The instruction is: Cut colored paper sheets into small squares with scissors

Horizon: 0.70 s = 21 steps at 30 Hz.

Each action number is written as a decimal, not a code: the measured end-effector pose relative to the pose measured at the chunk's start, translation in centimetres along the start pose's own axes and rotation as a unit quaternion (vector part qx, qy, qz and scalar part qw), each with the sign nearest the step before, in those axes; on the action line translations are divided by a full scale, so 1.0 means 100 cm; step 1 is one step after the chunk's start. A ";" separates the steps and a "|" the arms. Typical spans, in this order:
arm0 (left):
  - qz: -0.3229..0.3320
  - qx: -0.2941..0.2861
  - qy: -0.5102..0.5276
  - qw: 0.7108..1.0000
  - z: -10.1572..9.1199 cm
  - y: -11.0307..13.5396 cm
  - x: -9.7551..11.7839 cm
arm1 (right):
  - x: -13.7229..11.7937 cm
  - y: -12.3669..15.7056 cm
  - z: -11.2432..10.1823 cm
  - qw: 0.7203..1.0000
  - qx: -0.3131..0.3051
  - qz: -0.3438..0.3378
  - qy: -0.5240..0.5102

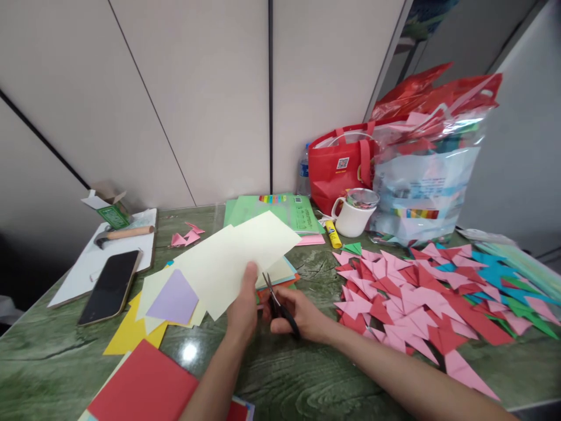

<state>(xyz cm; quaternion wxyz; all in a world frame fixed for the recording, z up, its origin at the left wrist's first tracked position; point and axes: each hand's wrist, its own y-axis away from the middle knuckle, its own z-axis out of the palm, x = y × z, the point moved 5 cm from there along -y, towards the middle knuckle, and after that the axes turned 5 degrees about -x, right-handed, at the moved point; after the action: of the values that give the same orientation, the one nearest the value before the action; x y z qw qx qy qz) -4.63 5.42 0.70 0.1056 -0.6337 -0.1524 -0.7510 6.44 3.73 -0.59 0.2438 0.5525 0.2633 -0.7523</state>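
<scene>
My left hand [242, 310] pinches a pale cream paper sheet [232, 260] by its lower edge and holds it above the table. My right hand [298, 316] grips black-handled scissors [276, 301], whose blades point up at the sheet's edge beside my left thumb. Under the sheet lies a stack of coloured papers [280, 275]. A lilac square [175, 298] and yellow sheets [131, 333] lie to the left, and a red sheet [144, 386] rests near the front edge.
A big heap of folded pink, red and blue paper pieces [421, 292] covers the right side. At the back stand a white mug [353, 216], a glue stick [333, 234], a red bag [339, 166] and a plastic bag [425, 187]. A phone [111, 286] and hammer [123, 234] lie left.
</scene>
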 end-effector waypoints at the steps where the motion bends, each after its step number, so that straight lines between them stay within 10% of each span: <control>1: 0.006 0.019 -0.034 0.999 -0.003 0.000 -0.001 | 0.000 0.001 0.001 1.000 -0.006 -0.002 -0.001; 21: 0.012 0.003 -0.199 0.980 0.003 0.009 0.007 | 0.001 0.006 -0.006 0.999 0.048 -0.009 0.000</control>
<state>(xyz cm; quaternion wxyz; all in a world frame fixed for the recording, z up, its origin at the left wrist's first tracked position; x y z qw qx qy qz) -4.19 4.75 1.57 0.0839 -0.7720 -0.1654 -0.6080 7.18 3.69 -0.88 0.2096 0.5615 0.2318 -0.7662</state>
